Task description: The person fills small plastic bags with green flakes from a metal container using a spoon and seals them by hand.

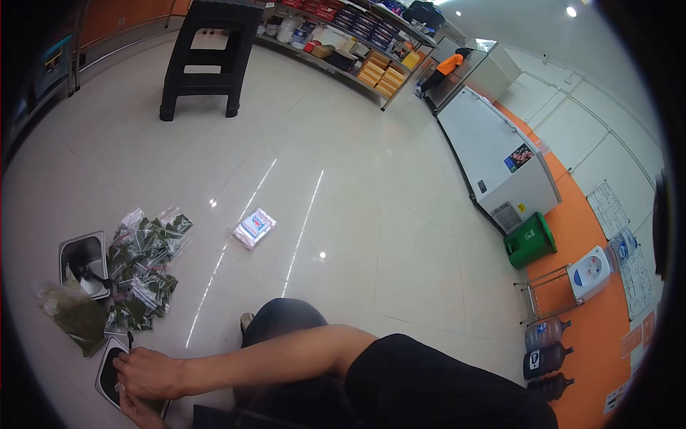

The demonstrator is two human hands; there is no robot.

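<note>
My right hand (151,373) reaches across from the right, fingers curled down over a metal container (102,382) with dark green contents. Just below it is my left hand (139,413), partly cut off by the dim frame edge, its fingers close to the right hand's. A small pale bit of what looks like plastic (120,388) shows between them; what each hand grips is mostly hidden. A dark handle (130,339) sticks up behind my right hand. Beyond lie several small zip bags of green filling (146,250), in a pile, and a larger clear bag of green stuff (75,314).
A second metal container (63,250) holds a black ladle-like utensil (89,272). On the tiled floor lies a packet of plastic bags (254,228). Farther off are a black stool (236,79), shelving (336,68), a chest freezer (493,143), a green bin (530,242) and a person in orange (449,66).
</note>
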